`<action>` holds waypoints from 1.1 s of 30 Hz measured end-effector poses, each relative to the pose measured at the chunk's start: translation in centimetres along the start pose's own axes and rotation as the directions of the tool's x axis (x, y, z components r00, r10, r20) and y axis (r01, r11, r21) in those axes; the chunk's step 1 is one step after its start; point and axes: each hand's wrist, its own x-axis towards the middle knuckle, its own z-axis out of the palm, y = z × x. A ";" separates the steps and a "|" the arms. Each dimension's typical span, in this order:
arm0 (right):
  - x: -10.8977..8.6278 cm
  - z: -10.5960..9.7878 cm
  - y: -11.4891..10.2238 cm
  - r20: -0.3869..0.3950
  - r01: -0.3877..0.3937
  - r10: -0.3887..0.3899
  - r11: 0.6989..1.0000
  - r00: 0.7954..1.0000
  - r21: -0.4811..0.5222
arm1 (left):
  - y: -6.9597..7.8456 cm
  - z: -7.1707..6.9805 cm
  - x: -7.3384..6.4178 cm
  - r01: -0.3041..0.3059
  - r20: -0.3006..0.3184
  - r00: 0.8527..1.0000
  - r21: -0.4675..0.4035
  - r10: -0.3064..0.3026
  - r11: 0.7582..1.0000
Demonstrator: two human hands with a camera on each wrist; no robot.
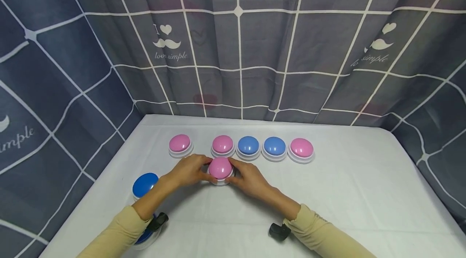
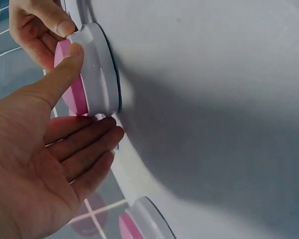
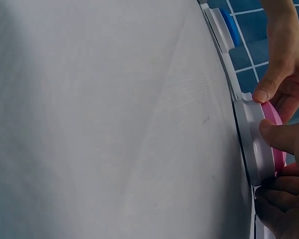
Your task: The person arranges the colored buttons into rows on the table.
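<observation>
The pink button point(image 1: 220, 168) is held at its white rim by the left hand point(image 1: 189, 171) and the right hand point(image 1: 249, 180), just in front of the button row point(image 1: 248, 146) on the table point(image 1: 364, 193). It seems to be being placed; next, a careful slide into the row's gap is called for.

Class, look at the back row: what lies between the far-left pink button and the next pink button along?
Bare white table separates the far-left pink button from the next pink button; the head view shows it.

Left hand point(image 2: 35, 164) fingers point(image 2: 89, 137) against pink button point(image 2: 89, 74)
</observation>
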 end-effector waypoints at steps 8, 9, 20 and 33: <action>-0.1 0.2 0.1 0.016 0.006 -0.006 1.000 1.000 -0.007 | 0.0 0.0 -0.3 0.024 0.035 0.999 0.015 -0.024 1.000; 0.0 0.1 0.1 0.014 0.010 -0.010 1.000 1.000 -0.016 | 0.0 -0.1 -0.4 0.026 0.034 0.999 0.026 -0.027 0.999; 0.9 0.2 -3.8 -0.006 0.088 -0.088 0.993 0.996 0.074 | 1.2 -4.4 -6.5 0.184 -0.186 0.968 0.070 -0.168 0.981; 3.0 5.1 -10.3 0.294 0.226 -0.233 0.972 0.927 0.058 | -1.1 -3.9 -20.1 0.675 0.001 0.738 0.015 -0.675 0.738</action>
